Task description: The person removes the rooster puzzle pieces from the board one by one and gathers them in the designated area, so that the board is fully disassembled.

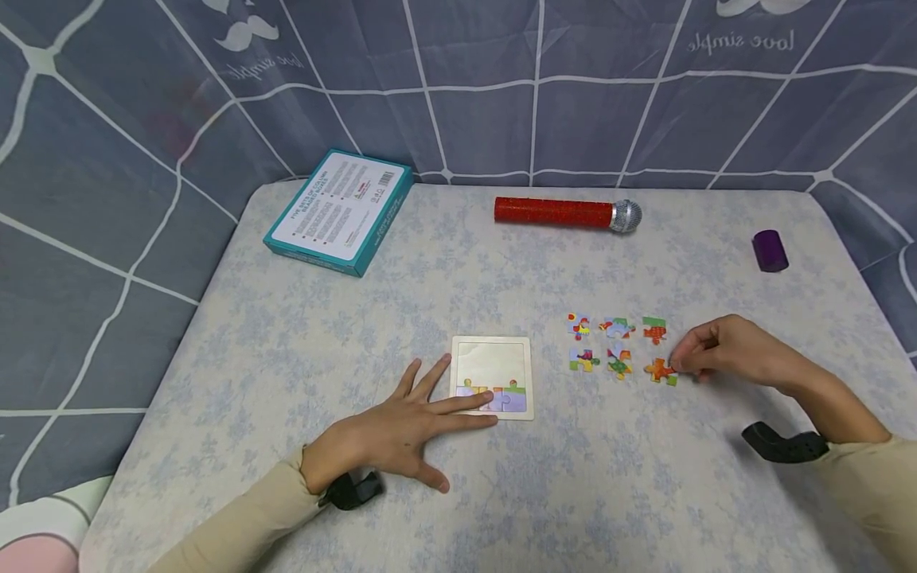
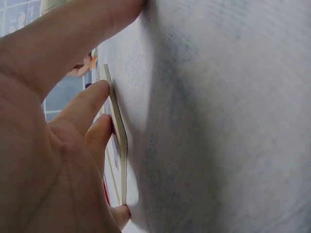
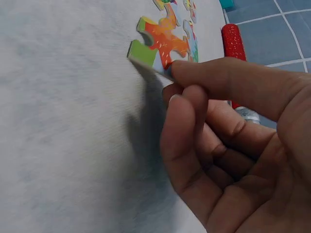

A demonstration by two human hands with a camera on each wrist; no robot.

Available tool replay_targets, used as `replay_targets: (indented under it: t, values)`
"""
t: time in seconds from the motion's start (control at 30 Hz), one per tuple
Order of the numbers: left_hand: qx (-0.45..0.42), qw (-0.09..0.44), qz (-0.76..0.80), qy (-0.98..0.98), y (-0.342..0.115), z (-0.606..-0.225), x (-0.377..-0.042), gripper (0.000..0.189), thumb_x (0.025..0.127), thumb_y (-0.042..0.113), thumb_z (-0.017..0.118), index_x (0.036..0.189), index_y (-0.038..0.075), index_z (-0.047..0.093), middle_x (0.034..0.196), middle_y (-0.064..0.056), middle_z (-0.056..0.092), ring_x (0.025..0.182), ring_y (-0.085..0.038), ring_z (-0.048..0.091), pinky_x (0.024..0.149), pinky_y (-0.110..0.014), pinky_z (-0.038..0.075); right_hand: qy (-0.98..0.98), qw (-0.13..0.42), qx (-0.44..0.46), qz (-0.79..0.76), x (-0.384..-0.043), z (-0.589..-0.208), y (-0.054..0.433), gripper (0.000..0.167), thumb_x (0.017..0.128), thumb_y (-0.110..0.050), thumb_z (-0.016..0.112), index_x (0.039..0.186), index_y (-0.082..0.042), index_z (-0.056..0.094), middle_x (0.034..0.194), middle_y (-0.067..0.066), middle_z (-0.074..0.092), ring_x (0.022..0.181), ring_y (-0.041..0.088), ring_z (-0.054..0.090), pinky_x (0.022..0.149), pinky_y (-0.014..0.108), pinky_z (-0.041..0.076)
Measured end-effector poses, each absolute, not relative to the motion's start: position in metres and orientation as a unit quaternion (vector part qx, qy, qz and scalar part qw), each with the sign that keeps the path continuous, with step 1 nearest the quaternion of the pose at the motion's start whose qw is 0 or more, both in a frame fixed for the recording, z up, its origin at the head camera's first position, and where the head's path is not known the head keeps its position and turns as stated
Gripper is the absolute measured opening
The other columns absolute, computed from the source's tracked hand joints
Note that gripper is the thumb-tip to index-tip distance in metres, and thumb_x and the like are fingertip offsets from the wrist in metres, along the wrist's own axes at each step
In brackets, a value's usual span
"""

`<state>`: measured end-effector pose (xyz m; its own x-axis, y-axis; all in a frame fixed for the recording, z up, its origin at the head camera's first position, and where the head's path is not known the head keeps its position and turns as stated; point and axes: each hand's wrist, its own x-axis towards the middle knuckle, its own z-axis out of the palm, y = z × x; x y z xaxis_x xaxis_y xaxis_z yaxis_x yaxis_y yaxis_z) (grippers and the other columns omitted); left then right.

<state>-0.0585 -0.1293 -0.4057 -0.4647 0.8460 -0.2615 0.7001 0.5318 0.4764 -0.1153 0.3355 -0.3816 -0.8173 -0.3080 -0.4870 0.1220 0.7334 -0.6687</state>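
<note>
My left hand (image 1: 394, 434) lies with fingers spread, some of them resting on a small square puzzle tray (image 1: 528, 362). Joined pieces in lilac and green fill the tray's lower part, partly hidden under those fingers. In the left wrist view the fingers (image 2: 80, 109) touch the tray's edge. To the right, my right hand (image 1: 745, 350) pinches the edge of an orange and green puzzle piece (image 1: 659, 370) between thumb and fingertips. The right wrist view has this piece (image 3: 165, 42) slightly tilted, its near edge off the cloth. Several other loose pieces (image 1: 618, 362) lie beside it in two rows.
At the back stand out a teal box (image 1: 337, 207) on the left and a red microphone (image 1: 555, 212) in the middle. A purple cylinder (image 1: 770, 251) lies at the right. Grey-blue curtain (image 1: 480, 127) borders the table's back and sides. Something white and pink (image 1: 43, 533) shows at lower left.
</note>
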Motion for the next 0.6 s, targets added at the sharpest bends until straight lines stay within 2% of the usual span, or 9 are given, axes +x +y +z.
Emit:
replay_targets:
  t: [0.27, 0.43, 0.6]
  values:
    - [0.454, 0.244, 0.151, 0.843, -0.13, -0.406, -0.059, 0.098, 0.075, 0.054, 0.079, 0.156, 0.038, 0.026, 0.164, 0.015, 0.008, 0.145, -0.041, -0.022, 0.108, -0.069, -0.011, 0.909, 0.277, -0.078, -0.301, -0.129, -0.378, 0.322, 0.012, 0.089, -0.017, 0.072, 0.092, -0.005, 0.073, 0.071, 0.0, 0.064, 0.064, 0.009, 0.055, 0.061, 0.027, 0.047]
    - [0.461, 0.232, 0.146, 0.844, -0.129, -0.407, -0.058, 0.097, 0.076, 0.055, 0.078, 0.156, 0.038, 0.026, 0.164, 0.013, 0.009, 0.145, -0.043, -0.019, 0.108, -0.07, -0.009, 0.914, 0.272, -0.076, -0.292, -0.129, -0.381, 0.321, 0.015, 0.088, -0.019, 0.073, 0.092, -0.005, 0.073, 0.072, -0.001, 0.064, 0.064, 0.009, 0.054, 0.06, 0.027, 0.046]
    - [0.455, 0.23, 0.125, 0.851, -0.129, -0.405, -0.056, 0.095, 0.078, 0.056, 0.077, 0.156, 0.04, 0.024, 0.163, 0.017, 0.006, 0.146, -0.042, -0.019, 0.109, -0.068, -0.008, 0.92, 0.254, -0.074, -0.288, -0.125, -0.382, 0.321, 0.015, 0.088, -0.02, 0.073, 0.092, -0.006, 0.073, 0.076, -0.002, 0.067, 0.064, 0.009, 0.055, 0.057, 0.027, 0.045]
